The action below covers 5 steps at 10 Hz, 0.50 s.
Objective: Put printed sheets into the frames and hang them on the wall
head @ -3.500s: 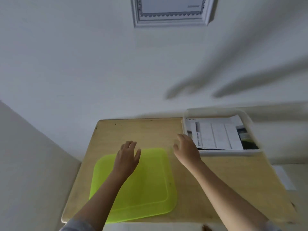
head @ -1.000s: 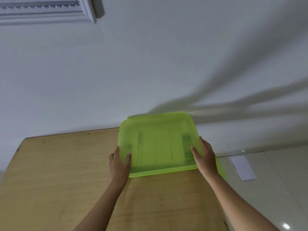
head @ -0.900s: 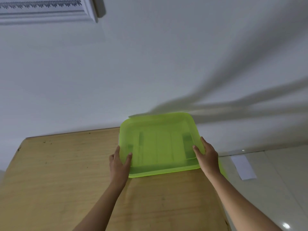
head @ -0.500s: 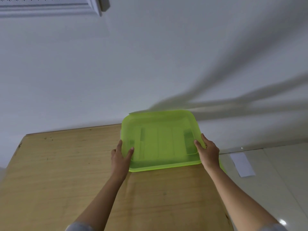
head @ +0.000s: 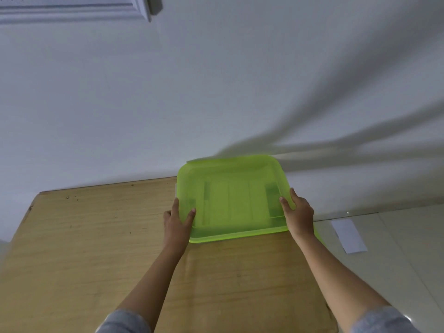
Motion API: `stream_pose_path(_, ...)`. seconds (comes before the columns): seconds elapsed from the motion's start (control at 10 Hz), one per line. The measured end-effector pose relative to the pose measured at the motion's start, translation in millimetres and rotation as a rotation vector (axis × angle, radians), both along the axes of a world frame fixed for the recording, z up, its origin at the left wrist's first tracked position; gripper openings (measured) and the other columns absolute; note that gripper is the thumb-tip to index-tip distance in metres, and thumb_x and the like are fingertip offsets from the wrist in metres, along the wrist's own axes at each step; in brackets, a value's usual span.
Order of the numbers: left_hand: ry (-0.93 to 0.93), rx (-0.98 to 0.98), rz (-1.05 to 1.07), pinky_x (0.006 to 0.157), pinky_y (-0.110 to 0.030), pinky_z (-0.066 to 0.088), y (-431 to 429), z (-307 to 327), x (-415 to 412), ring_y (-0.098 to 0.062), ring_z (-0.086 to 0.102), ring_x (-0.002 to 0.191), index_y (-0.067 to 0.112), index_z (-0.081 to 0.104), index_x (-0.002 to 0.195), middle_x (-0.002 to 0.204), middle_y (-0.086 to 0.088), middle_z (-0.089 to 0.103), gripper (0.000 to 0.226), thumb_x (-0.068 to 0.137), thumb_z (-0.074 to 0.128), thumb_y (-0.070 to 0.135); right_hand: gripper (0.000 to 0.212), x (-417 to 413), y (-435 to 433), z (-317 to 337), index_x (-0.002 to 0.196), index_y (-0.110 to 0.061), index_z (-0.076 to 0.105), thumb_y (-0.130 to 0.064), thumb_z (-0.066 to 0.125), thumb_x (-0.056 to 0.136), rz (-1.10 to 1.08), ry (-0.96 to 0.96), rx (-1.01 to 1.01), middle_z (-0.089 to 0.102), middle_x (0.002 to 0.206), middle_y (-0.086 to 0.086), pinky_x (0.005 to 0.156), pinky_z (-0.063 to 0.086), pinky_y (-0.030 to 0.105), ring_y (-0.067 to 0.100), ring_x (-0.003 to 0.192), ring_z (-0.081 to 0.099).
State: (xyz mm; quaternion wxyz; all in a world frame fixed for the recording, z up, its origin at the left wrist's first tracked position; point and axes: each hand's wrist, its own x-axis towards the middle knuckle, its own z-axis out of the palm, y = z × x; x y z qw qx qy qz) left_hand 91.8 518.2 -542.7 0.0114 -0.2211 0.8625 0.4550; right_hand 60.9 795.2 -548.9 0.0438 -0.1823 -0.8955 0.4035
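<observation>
Clasping green lid (head: 230,200), left hand (head: 176,224), right hand (head: 299,215)

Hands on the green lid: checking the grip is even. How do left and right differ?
The left hand grips the green lid's left edge near the front corner; the right hand grips the right edge farther back. The left hand is over the table; the right hand at its edge. Both thumbs lie on top.

Paper slip (head: 348,235) lies on floor (head: 403,272) near table (head: 84,248).
</observation>
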Motion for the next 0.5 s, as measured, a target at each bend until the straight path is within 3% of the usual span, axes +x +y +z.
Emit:
stream_pose_path(0.3,-0.028,-0.054,-0.053,0.094,-0.035,0.037,-2.7,6.6,-1.6,-0.034,0.045,0.114,0.013,0.024,0.145,0.124,-0.022,0.040,0.066,0.090,0.056,0.031,0.053,-2.6,1.9,8.8,0.140,-0.003,0.033,-0.027,0.047,0.095,0.093,-0.104,0.098,0.054,0.119,0.025,0.094,0.038,0.038,0.036,0.118,0.046)
stream_pose_path(0.4,-0.065,-0.093,-0.073,0.097,-0.038,0.036,-3.6,8.9,-2.8,-0.035,0.041,0.119,0.013,0.025,0.144,0.124,-0.022,0.039,0.065,0.090,0.055,0.033,0.053,-3.0,2.3,13.6,0.143,-0.001,0.026,-0.026,0.041,0.098,0.156,-0.186,0.164,0.051,0.123,0.024,0.094,0.038,0.037,0.034,0.120,0.045)
stream_pose_path(0.5,-0.118,-0.206,-0.094,0.104,-0.041,0.030,-8.0,13.1,-7.2,-0.032,0.028,0.130,0.014,0.027,0.144,0.138,-0.019,0.032,0.062,0.092,0.049,0.040,0.056,-1.8,5.9,14.9,0.145,-0.005,0.019,-0.031,0.035,0.098,0.221,-0.251,0.244,0.036,0.142,0.021,0.104,0.035,0.041,0.033,0.132,0.033)
